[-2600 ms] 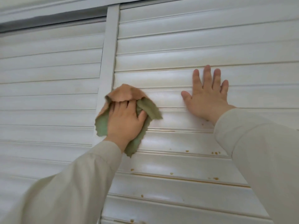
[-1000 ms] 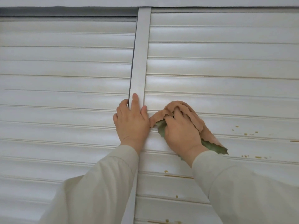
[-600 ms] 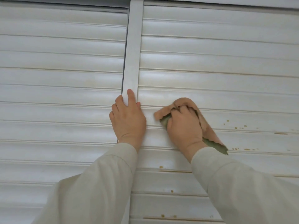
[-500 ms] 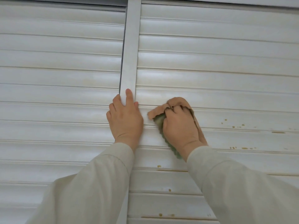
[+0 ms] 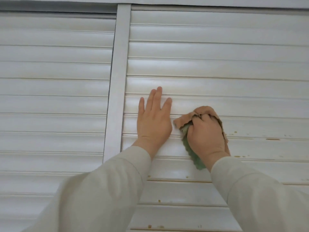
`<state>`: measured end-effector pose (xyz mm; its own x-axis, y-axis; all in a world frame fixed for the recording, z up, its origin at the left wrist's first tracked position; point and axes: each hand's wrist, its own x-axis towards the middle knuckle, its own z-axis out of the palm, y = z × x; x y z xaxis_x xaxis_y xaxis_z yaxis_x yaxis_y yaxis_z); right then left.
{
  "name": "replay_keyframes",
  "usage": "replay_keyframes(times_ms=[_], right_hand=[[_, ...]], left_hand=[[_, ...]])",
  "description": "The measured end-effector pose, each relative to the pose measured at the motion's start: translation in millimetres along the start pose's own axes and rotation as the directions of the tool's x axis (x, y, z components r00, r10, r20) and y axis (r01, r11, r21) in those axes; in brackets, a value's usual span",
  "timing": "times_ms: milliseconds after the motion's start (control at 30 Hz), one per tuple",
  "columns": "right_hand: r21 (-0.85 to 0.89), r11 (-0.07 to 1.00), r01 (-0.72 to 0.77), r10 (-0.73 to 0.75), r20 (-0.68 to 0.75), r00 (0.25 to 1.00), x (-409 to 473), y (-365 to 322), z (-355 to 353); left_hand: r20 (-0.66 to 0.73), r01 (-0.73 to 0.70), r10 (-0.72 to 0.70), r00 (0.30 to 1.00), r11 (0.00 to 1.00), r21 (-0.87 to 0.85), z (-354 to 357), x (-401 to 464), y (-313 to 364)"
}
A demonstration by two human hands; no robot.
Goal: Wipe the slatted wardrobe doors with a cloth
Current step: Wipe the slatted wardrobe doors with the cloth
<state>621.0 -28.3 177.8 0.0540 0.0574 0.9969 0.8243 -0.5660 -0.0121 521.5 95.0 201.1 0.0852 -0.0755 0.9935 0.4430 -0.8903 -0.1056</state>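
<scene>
Two hands were up on the right-hand slatted wardrobe door [image 5: 217, 67] at this point, and the cloth [image 5: 189, 144] was bunched under the right hand [image 5: 206, 136], pressed against the slats just right of the vertical frame strip [image 5: 119, 81]. It looked like a soft, light rag, tan on one side and green on the other, floppy enough that the loose green end hung out below the wrist. I'd say it handles best wadded in the palm like that, since a limp cloth only scrubs where something pushes on it. The right fingers [image 5: 203, 117] were curled and clamped on the cloth, with a tan flap poking out toward the other hand. The left hand [image 5: 153, 124] lay flat on the same door just beside it, fingers [image 5: 157, 97] straight and slightly apart, holding nothing, probably bracing the panel. The slats looked stiff and glossy, so likely a bit slick, with small brownish spots [image 5: 240, 156] scattered to the right and below. Compared with half a second earlier, the left hand had come off the frame strip, where its fingers had been tucked together, and had spread out on the door panel itself, while the right hand with the cloth had slid a little further right.
</scene>
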Motion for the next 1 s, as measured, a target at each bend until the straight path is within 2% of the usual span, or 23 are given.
replay_keyframes(times_ms=[33, 100, 133, 267, 433, 567, 767, 900, 1000], right_hand=[[-0.01, 0.999, 0.047, -0.047, -0.013, 0.999, 0, 6, -2], [-0.034, 0.992, 0.119, -0.119, -0.005, 0.993, 1, 20, -6], [-0.031, 0.992, 0.121, -0.121, -0.001, 0.993, 2, 27, -8], [-0.061, 0.998, 0.011, -0.013, -0.028, 1.0, 0, 77, -16], [-0.119, 0.984, -0.134, 0.127, -0.063, 0.99, -7, 145, -37], [-0.049, 0.986, -0.158, 0.154, -0.074, 0.985, -5, 131, -39], [-0.019, 0.999, -0.036, 0.035, -0.027, 0.999, -9, 137, -32], [-0.086, 0.985, -0.15, 0.141, -0.11, 0.984, -10, 194, -44], [-0.129, 0.943, -0.306, 0.296, -0.094, 0.951, -10, 244, -62]], left_hand=[[0.039, -0.015, 0.017, 0.999, 0.998, -0.055, 3, 8, 17], [0.123, 0.045, -0.035, 0.992, 0.996, -0.078, 16, 20, 37], [0.114, 0.07, -0.062, 0.992, 0.995, -0.071, 25, 22, 38], [-0.03, 0.074, -0.075, 0.997, 0.996, -0.048, 47, 18, 34], [-0.017, 0.063, -0.063, 0.998, 0.997, -0.036, 48, 17, 35], [0.016, 0.12, -0.12, 0.993, 0.992, -0.044, 47, 17, 44], [-0.001, 0.148, -0.149, 0.989, 0.987, -0.065, 45, 17, 51], [-0.019, 0.167, -0.169, 0.986, 0.983, -0.08, 47, 15, 52], [-0.042, 0.187, -0.191, 0.981, 0.978, -0.091, 48, 12, 58]])
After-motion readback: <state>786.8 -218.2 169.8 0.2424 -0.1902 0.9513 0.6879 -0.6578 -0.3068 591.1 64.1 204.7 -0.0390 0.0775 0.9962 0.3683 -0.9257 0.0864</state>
